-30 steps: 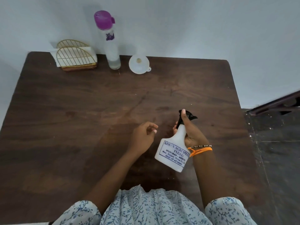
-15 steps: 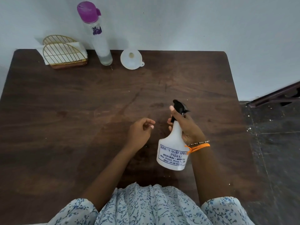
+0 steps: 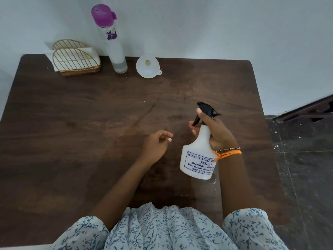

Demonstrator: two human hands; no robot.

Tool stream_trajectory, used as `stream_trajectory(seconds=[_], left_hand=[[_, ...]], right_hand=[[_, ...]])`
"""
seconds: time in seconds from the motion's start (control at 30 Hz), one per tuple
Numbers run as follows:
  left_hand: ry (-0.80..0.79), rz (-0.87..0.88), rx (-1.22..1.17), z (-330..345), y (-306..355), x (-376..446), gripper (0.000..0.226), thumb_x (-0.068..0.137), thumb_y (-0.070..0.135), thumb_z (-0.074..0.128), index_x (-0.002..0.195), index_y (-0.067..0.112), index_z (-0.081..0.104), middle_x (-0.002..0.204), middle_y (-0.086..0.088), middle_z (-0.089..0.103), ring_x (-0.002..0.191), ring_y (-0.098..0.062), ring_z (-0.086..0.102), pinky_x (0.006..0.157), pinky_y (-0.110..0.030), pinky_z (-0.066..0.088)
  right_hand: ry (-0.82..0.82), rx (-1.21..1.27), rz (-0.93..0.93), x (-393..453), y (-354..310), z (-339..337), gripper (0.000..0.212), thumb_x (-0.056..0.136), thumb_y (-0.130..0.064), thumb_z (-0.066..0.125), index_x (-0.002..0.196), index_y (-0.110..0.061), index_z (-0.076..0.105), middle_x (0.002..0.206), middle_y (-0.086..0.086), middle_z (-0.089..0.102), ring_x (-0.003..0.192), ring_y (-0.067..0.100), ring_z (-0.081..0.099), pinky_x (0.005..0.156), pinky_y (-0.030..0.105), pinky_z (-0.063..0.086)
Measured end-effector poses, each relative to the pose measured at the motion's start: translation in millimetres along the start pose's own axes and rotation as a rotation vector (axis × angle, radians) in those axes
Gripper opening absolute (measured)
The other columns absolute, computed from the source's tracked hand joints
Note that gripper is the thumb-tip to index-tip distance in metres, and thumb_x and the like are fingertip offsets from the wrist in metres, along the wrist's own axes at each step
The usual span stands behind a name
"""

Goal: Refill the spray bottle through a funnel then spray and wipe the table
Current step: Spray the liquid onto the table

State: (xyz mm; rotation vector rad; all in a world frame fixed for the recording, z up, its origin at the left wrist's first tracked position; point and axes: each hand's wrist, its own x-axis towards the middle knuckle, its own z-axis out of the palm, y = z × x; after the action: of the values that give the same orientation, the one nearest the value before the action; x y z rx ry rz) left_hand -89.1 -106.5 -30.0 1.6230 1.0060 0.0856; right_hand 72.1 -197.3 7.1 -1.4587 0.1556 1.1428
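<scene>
My right hand grips the neck of a white spray bottle with a black trigger head, held above the dark wooden table; the nozzle points away from me and fingers lie on the trigger. My left hand hovers just left of the bottle, fingers loosely curled, holding nothing. A white funnel lies at the table's far edge. Beside it stands a tall clear water bottle with a purple cap.
A gold wire napkin holder with white napkins sits at the far left corner. A pale wall runs behind the table. Dark floor and a dark piece of furniture lie to the right.
The spray bottle in my right hand has come more upright with its nozzle turned forward. My left hand has stayed beside it.
</scene>
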Motion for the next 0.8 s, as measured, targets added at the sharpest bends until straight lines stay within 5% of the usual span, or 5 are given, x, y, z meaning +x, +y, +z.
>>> stream_trajectory(seconds=[0.33,0.47,0.57,0.63,0.8], left_hand=[[-0.121,-0.017,-0.041,4,16,17,0.015,0.09,0.014,0.055,0.103,0.019,0.062,0.091,0.004,0.065,0.09,-0.009,0.06,0.08,-0.022,0.046],[-0.093,-0.032,-0.035,0,24,33,0.022,0.089,0.014,0.057,0.11,0.019,0.058,0.085,0.009,0.059,0.089,-0.013,0.058,0.082,-0.024,0.043],[-0.083,-0.045,0.019,-7,34,43,0.023,0.09,0.016,0.055,0.112,0.019,0.059,0.091,0.008,0.06,0.095,-0.012,0.058,0.085,-0.025,0.043],[-0.072,-0.03,0.015,-12,38,49,0.019,0.091,0.016,0.053,0.108,0.02,0.062,0.095,0.008,0.061,0.094,-0.009,0.057,0.079,-0.021,0.042],[-0.056,0.002,0.02,-22,40,64,0.016,0.092,0.02,0.051,0.097,0.029,0.064,0.092,0.012,0.06,0.087,-0.006,0.056,0.082,-0.023,0.044]], right_hand=[[-0.01,-0.104,-0.474,19,-50,26,0.014,0.091,-0.021,0.059,0.104,-0.024,0.06,0.102,0.02,0.066,0.095,0.023,0.067,0.078,0.037,0.054],[0.066,-0.211,-0.588,49,-71,50,0.028,0.087,-0.02,0.064,0.109,-0.005,0.06,0.1,0.012,0.054,0.077,0.009,0.056,0.072,0.023,0.046],[0.114,-0.278,-0.587,74,-87,64,0.054,0.069,-0.042,0.074,0.098,0.0,0.06,0.104,0.01,0.04,0.077,0.015,0.049,0.067,0.022,0.043],[0.089,-0.346,-0.594,91,-96,71,0.042,0.059,-0.045,0.074,0.079,-0.011,0.059,0.099,0.012,0.04,0.072,0.015,0.047,0.064,0.02,0.041],[0.009,-0.341,-0.632,117,-115,78,0.032,0.068,-0.004,0.072,0.07,-0.018,0.043,0.079,0.006,0.039,0.063,0.014,0.04,0.06,0.024,0.038]])
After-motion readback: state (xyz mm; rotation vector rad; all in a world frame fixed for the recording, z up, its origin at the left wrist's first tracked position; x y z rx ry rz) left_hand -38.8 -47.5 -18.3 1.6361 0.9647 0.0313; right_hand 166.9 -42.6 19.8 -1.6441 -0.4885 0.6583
